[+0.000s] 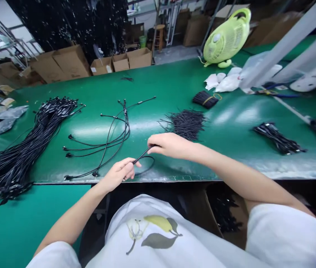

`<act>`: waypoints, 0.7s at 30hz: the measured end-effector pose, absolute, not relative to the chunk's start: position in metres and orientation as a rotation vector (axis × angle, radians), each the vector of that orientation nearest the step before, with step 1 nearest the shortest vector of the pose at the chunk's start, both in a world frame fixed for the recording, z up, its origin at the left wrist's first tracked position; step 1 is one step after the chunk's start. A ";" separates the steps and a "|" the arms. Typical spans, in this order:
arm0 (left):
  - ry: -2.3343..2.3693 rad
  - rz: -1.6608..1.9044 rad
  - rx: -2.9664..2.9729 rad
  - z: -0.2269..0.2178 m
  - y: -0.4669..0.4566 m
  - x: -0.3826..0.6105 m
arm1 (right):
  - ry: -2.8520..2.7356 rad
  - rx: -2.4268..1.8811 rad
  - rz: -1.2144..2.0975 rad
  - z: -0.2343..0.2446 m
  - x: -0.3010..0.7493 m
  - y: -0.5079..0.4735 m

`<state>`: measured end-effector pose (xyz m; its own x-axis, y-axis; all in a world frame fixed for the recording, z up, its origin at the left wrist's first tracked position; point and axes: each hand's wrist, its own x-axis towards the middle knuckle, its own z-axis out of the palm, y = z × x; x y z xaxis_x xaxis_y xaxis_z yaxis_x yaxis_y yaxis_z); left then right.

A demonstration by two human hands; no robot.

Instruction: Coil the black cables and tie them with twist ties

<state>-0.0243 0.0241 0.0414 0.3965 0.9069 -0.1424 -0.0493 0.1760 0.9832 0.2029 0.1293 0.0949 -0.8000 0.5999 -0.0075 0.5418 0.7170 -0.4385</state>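
My left hand [118, 173] and my right hand [169, 145] both grip one thin black cable [143, 155], which runs between them and droops in a loop over the green workbench mat [158, 83]. Just left of my hands lies a loose tangle of black branched cables [113, 143] with small connectors. A large heap of black cable harnesses [32, 141] lies further left. Beyond my right hand sits a bundle of short black wires [185, 124], fanned out on the mat.
A tied black wire bundle [206, 99], white bags [224, 82] and a green fan [226, 39] stand at the far side. Coiled harnesses [277, 138] lie to the right. Cardboard boxes [63, 63] line the back. A box of black parts [224, 212] sits below the bench.
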 end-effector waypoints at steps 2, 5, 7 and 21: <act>0.819 0.866 0.948 0.046 0.022 -0.030 | -2.692 -0.859 0.802 0.082 0.225 0.145; 0.704 1.035 0.591 0.059 0.022 -0.045 | -2.545 -0.915 0.834 0.050 0.251 0.151; 0.648 1.222 0.396 0.070 0.022 -0.056 | -2.505 -0.952 0.790 0.028 0.262 0.146; 1.036 1.252 0.817 0.041 0.046 -0.030 | -2.860 -0.302 0.471 0.057 0.215 0.059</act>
